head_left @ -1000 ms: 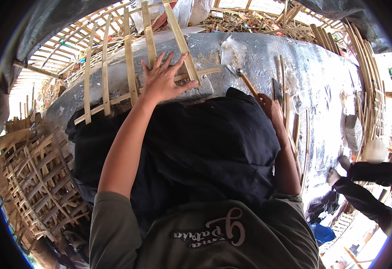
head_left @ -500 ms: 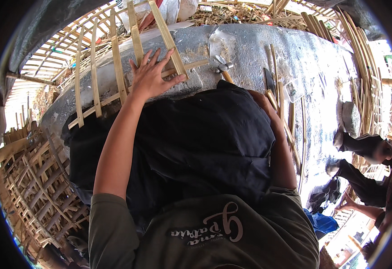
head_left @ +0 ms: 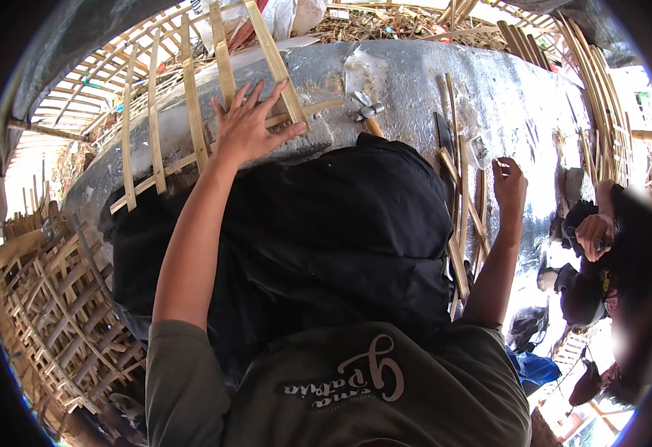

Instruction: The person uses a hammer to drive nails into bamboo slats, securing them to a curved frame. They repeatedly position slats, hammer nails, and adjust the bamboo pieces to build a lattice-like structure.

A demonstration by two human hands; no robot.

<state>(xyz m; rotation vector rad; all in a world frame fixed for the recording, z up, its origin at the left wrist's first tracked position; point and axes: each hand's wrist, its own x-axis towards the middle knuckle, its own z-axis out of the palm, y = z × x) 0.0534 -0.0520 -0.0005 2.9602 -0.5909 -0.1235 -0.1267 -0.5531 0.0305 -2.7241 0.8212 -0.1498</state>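
My left hand (head_left: pixel 248 130) lies spread over a frame of pale bamboo slats, its fingers resting on the end slat (head_left: pixel 277 67) and the crosspiece (head_left: pixel 318 107) beneath it. Off to the right, my right hand (head_left: pixel 510 186) is raised beside a small clear plastic bag (head_left: pixel 480 151). Its fingers are curled together; whatever may be between them is too small to make out. A hammer (head_left: pixel 371 121) lies on the silvery sheet (head_left: pixel 415 82) before my legs, part of its handle hidden by black cloth (head_left: pixel 333 208).
Loose bamboo sticks (head_left: pixel 465 201) and a dark blade (head_left: pixel 443 132) lie right of my knee. Woven bamboo lattice (head_left: pixel 58 320) stands at the lower left. Another person (head_left: pixel 624 246) sits at the far right. Long bamboo strips (head_left: pixel 602 112) lean at the upper right.
My right hand has come out from beside the black cloth and moved right, near the plastic bag. Sticks by my knee have shifted. The other person has leaned in. My left hand stays put.
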